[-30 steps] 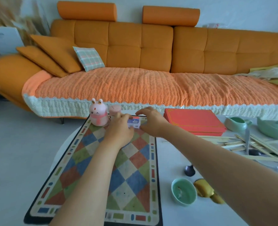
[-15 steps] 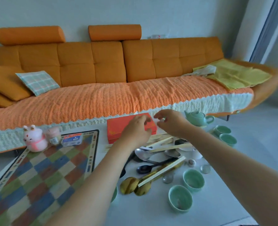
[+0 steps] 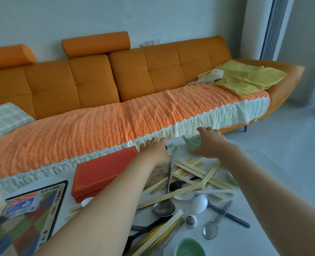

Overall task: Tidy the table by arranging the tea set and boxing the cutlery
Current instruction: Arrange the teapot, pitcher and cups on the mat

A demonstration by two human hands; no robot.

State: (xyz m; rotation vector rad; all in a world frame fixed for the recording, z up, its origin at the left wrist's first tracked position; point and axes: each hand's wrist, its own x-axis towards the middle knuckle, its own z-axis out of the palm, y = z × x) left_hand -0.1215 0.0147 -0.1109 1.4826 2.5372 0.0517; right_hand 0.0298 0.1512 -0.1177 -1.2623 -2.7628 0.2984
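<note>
Both hands reach to the far edge of the tabletop (image 3: 232, 241). The right hand (image 3: 209, 143) spreads wide over the green teapot (image 3: 190, 146). The left hand (image 3: 154, 151) is just beside a small green pitcher (image 3: 172, 149); I cannot tell how its fingers lie. Chopsticks (image 3: 193, 174) and spoons (image 3: 164, 207) lie piled beside the red box (image 3: 105, 172)

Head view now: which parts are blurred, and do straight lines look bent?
Head view: the patterned mat and small box at lower left are smeared; the chopsticks in the middle are fairly sharp; the sofa back tilts and bows, as a wide lens does.
</note>
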